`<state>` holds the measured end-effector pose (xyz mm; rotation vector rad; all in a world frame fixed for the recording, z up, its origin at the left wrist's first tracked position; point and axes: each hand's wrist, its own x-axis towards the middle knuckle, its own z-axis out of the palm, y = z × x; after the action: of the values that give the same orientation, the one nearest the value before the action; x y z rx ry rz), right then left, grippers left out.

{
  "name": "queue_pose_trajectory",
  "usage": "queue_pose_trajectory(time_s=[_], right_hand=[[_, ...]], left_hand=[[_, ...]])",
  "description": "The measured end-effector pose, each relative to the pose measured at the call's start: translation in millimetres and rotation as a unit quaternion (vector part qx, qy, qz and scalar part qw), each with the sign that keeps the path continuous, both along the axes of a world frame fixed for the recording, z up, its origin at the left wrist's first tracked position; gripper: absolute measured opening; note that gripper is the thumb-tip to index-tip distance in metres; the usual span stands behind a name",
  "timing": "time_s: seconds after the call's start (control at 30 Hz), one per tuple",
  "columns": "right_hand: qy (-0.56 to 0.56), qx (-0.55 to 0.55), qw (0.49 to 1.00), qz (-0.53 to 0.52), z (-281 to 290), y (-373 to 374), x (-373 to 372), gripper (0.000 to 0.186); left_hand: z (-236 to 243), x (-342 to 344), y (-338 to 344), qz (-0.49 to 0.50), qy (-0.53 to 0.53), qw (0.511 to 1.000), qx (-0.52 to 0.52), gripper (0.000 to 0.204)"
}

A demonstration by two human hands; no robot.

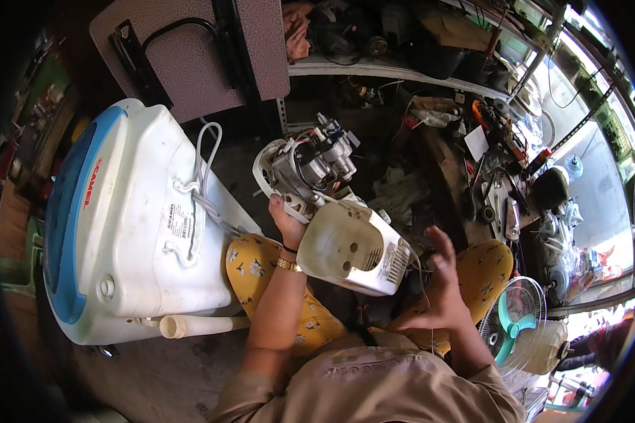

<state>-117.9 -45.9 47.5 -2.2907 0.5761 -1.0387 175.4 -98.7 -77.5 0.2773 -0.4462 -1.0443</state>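
Note:
My left hand grips the edge of a white plastic appliance frame, which carries a metal motor assembly with wires. A cream plastic housing with round holes and vent slots is tilted in front of that hand and hides part of it. My right hand is just right of the housing, fingers apart and holding nothing I can see; a thin cord hangs close by it. My knees in yellow flowered trousers are under the work.
A large white-and-blue plastic machine with cord and pipe stands at my left. A folded table leans behind it. A workbench with tools is at right, below shelves. A turquoise-bladed fan stands at lower right.

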Motion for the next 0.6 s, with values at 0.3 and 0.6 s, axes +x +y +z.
queue_pose_trajectory(time_s=[0.3,0.6], right_hand=[[-0.130,0.402,0.905,0.042,6.7,-2.1,43.1,0.104],[-0.404,0.756,0.485,0.176,-39.2,-53.8,19.0,0.069]], left_hand=[[-12.9,7.6,14.8,0.095,-0.014,0.995,0.021,0.046],[47.3,-8.7,15.6,0.014,0.023,1.000,-0.009,0.071]])
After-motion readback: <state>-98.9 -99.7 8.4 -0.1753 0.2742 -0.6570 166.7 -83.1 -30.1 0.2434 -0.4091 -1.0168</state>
